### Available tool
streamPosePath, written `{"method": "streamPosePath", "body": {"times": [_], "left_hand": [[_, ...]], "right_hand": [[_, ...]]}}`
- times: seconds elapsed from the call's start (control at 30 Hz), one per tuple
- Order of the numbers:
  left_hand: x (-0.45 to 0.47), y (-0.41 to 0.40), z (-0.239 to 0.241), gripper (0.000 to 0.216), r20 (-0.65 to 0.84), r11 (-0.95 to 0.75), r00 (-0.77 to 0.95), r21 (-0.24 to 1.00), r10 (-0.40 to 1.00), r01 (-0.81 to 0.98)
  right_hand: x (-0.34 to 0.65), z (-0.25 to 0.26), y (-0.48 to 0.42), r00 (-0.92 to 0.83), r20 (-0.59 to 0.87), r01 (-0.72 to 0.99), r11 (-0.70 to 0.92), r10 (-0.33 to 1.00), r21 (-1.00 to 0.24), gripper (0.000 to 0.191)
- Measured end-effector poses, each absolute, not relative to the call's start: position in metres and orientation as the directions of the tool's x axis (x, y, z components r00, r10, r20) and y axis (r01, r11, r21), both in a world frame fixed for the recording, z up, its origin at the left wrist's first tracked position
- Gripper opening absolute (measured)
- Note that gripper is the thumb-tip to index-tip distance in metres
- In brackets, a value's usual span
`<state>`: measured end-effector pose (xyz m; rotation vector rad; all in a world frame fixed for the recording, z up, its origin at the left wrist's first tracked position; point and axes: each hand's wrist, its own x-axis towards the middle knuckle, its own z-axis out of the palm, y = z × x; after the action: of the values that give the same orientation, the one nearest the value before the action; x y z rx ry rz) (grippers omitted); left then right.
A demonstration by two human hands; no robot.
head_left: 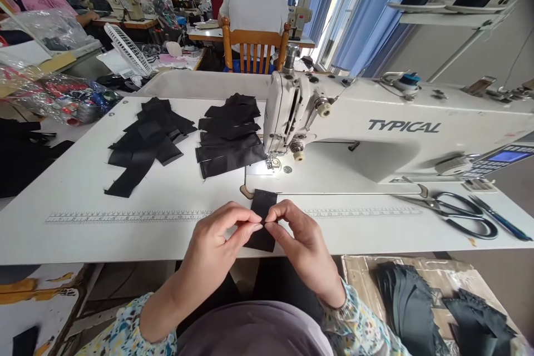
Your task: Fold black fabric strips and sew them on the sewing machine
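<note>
My left hand (223, 236) and my right hand (300, 239) meet over a small rectangular piece of black fabric (263, 198) near the table's front edge. Each hand pinches thumb against forefinger at the middle of this piece, tips almost touching. Exactly what lies between the fingertips is mostly hidden. Beyond the hands stands a white sewing machine (354, 122), its needle and presser foot just behind the fabric. Left of the needle lies a row of overlapping black fabric pieces (229, 139). A looser heap of black strips (146, 142) is farther left.
A ruler scale (125, 217) runs along the table front. Scissors (454, 214) and a blue-handled tool (503, 219) lie at the right. Below, cardboard (354, 278) bears stacked black pieces (411, 300). Ahead are a wooden chair (255, 39) and a person in white (254, 3).
</note>
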<state>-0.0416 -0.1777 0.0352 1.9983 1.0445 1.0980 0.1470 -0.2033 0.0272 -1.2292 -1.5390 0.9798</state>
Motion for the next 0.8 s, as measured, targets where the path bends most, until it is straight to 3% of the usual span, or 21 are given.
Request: {"method": "streamPosePath", "body": {"times": [0.3, 0.43, 0.57, 0.8], "left_hand": [[-0.042, -0.170, 0.040, 0.006, 0.306, -0.406, 0.332, 0.866, 0.892, 0.292], [-0.044, -0.161, 0.046, 0.009, 0.097, -0.181, 0.337, 0.957, 0.936, 0.227], [-0.047, -0.148, 0.052, 0.012, -0.115, 0.044, 0.404, 0.983, 0.908, 0.180], [-0.051, -0.141, 0.050, 0.015, -0.126, 0.072, 0.387, 0.986, 0.913, 0.151]], "right_hand": [[0.148, 0.030, -0.197, -0.076, 0.170, 0.258, 0.184, 0.982, -0.948, 0.006], [0.152, 0.031, -0.191, -0.110, 0.119, 0.206, 0.140, 0.987, -0.968, 0.008], [0.157, 0.033, -0.182, -0.207, -0.019, 0.052, -0.008, 0.978, -0.999, 0.013], [0.160, 0.037, -0.174, -0.229, -0.053, 0.037, -0.046, 0.972, -0.998, 0.015]]}}
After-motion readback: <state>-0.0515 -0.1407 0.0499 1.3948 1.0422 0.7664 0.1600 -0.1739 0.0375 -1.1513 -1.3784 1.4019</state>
